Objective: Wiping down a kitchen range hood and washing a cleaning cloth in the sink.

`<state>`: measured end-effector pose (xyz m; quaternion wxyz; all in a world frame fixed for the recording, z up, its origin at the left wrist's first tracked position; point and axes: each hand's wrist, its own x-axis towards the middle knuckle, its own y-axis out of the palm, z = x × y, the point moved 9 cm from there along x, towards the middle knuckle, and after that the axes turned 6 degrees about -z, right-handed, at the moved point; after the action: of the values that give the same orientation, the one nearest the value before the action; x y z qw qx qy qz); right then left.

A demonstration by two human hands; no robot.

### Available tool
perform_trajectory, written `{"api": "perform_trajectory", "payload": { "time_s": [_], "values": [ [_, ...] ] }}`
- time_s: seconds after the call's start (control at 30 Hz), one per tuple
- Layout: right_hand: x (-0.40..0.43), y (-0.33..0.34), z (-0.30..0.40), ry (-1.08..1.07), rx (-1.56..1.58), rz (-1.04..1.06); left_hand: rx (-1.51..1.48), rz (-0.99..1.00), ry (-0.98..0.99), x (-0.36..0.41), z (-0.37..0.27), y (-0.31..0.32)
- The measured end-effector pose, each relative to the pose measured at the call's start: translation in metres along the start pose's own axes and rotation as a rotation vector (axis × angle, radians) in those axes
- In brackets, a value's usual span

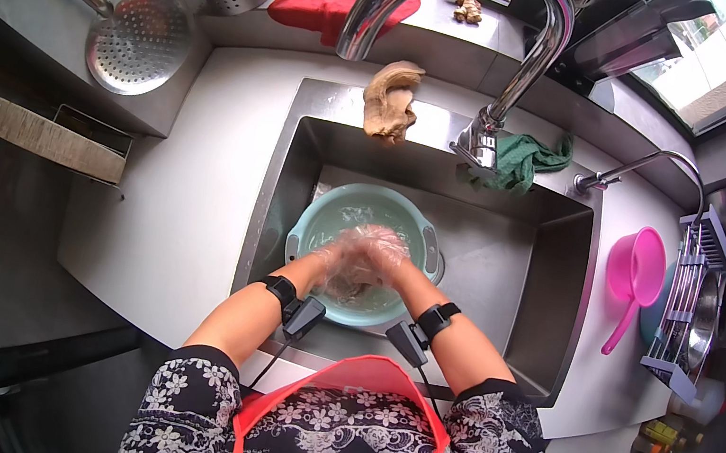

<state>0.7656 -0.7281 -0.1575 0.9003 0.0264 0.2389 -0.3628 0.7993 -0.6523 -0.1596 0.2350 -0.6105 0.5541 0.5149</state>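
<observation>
A pale blue plastic basin (315, 211) of water stands in the left part of the stainless steel sink (478, 267). Clear plastic gloves cover both my hands, which meet inside the basin. My left hand (336, 251) comes in from the left and my right hand (386, 248) from the right, their fingers close together at the top. Between my wrists, a pinkish-brown lump (351, 286) lies in the water, partly hidden and blurred; it may be meat. Glare on the gloves hides whether my fingers grip it.
A chrome faucet (516, 86) arches over the sink's back. A tan, dried-looking piece (391, 102) and a green cloth (532, 160) lie on the back rim. A pink ladle (637, 265) and dish rack (682, 301) stand right; a perforated skimmer (142, 38) lies left.
</observation>
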Motion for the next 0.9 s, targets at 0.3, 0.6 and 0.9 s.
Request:
{"api": "perform_trajectory", "payload": {
  "time_s": [0.3, 0.6, 0.9],
  "values": [
    [-0.001, -0.034, 0.004, 0.124, -0.763, -0.091, 0.059, -0.420, 0.195, 0.034, -0.020, -0.057],
    [0.011, -0.010, -0.034, 0.159, -0.705, -0.113, 0.302, -0.426, 0.214, 0.014, -0.036, -0.059],
    [-0.007, 0.022, 0.070, -0.190, -0.002, -0.098, -0.598, 0.448, 0.013, 0.098, 0.025, -0.058]
  ]
}}
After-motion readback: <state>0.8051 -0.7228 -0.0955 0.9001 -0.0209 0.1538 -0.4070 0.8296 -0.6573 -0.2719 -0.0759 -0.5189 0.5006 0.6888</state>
